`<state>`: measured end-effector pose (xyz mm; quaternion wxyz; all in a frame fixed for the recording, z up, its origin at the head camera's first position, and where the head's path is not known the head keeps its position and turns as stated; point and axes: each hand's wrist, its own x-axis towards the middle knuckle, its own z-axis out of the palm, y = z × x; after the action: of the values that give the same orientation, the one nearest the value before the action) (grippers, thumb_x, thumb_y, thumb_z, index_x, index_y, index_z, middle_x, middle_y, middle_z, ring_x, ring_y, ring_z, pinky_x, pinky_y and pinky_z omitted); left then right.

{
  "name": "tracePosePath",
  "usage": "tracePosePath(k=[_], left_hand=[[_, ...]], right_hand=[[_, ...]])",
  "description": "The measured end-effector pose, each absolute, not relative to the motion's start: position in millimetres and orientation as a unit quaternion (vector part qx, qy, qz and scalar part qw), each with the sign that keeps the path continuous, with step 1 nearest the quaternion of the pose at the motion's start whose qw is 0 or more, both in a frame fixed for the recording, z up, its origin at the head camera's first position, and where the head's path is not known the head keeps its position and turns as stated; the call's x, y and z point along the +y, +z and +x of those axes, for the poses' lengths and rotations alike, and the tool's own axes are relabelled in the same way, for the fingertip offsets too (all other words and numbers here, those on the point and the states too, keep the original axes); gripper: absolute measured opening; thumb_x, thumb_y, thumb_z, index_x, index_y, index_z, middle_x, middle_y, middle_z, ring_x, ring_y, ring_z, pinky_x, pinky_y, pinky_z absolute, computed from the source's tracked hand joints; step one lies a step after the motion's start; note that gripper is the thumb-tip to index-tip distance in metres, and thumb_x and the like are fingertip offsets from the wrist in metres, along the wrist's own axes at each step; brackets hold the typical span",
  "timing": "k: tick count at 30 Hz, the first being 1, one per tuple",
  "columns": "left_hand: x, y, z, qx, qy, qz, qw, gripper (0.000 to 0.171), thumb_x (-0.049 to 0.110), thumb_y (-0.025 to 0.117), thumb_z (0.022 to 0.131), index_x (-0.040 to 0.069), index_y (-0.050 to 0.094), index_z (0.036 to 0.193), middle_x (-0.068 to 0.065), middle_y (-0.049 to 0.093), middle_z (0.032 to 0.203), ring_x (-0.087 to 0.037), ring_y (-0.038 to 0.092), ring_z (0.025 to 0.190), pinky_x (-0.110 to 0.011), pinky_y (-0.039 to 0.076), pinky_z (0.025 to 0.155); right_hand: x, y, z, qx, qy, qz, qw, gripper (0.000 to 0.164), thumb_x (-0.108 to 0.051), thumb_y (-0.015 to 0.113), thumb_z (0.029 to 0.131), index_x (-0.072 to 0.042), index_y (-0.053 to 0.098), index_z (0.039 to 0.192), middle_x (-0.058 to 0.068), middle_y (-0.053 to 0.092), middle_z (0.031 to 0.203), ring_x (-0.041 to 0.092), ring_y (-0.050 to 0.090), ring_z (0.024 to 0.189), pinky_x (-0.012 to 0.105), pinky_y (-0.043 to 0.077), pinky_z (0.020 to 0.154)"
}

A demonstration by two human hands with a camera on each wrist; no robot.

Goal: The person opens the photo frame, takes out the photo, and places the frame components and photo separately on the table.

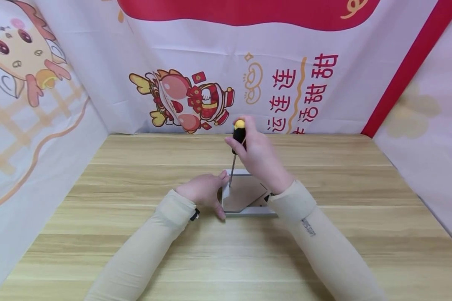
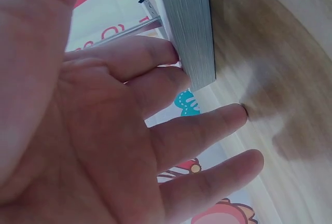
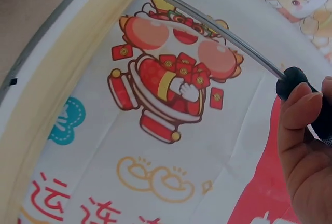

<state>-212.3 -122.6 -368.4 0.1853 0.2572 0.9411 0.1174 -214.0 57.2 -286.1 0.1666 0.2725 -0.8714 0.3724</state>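
Note:
My right hand [image 1: 261,156] grips a screwdriver [image 1: 239,136] with a black handle and a yellow end. Its long metal shaft slants down, and the tip meets the left part of a flat silver-edged box [image 1: 248,214]. A grey-brown panel [image 1: 242,194] with a slanted edge lies inside the rim. At the box's left side, my left hand [image 1: 207,190] touches it with thumb and fingers spread. In the left wrist view, two fingertips meet the brushed-metal side wall [image 2: 189,32], while two other fingers [image 2: 207,180] extend straight past it. My right forearm partly hides the box's right end.
The box lies on a wood-grain table [image 1: 135,251]. Behind the table hangs a white and red printed cloth [image 1: 207,42] with cartoon figures. More printed cloth [image 1: 26,125] borders the left side, and another sheet [image 1: 425,125] the right.

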Motion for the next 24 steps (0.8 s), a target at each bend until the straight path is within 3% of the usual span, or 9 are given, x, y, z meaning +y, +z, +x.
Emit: tracePosePath(k=[10, 24], left_hand=[[-120.8, -370.2, -214.7, 0.944, 0.114, 0.235, 0.199, 0.12, 0.05, 0.093, 0.057, 0.013, 0.034, 0.154, -0.003, 0.029, 0.159, -0.025, 0.043, 0.136, -0.04, 0.035, 0.111], [-121.9, -368.7, -212.9, 0.946, 0.103, 0.248, 0.184, 0.122, 0.05, 0.094, 0.056, 0.012, 0.032, 0.155, -0.006, 0.028, 0.16, -0.027, 0.045, 0.134, -0.039, 0.036, 0.111]], right_hand=[[35.7, -283.1, -217.2, -0.877, 0.305, 0.32, 0.189, 0.051, -0.029, 0.059, 0.099, -0.004, 0.032, 0.134, 0.01, 0.058, 0.088, 0.022, 0.059, 0.072, 0.032, 0.055, 0.063], [41.8, -279.1, -218.6, -0.881, 0.338, 0.292, 0.156, 0.045, -0.029, 0.059, 0.099, -0.009, 0.033, 0.13, 0.009, 0.056, 0.085, 0.021, 0.06, 0.068, 0.033, 0.053, 0.059]])
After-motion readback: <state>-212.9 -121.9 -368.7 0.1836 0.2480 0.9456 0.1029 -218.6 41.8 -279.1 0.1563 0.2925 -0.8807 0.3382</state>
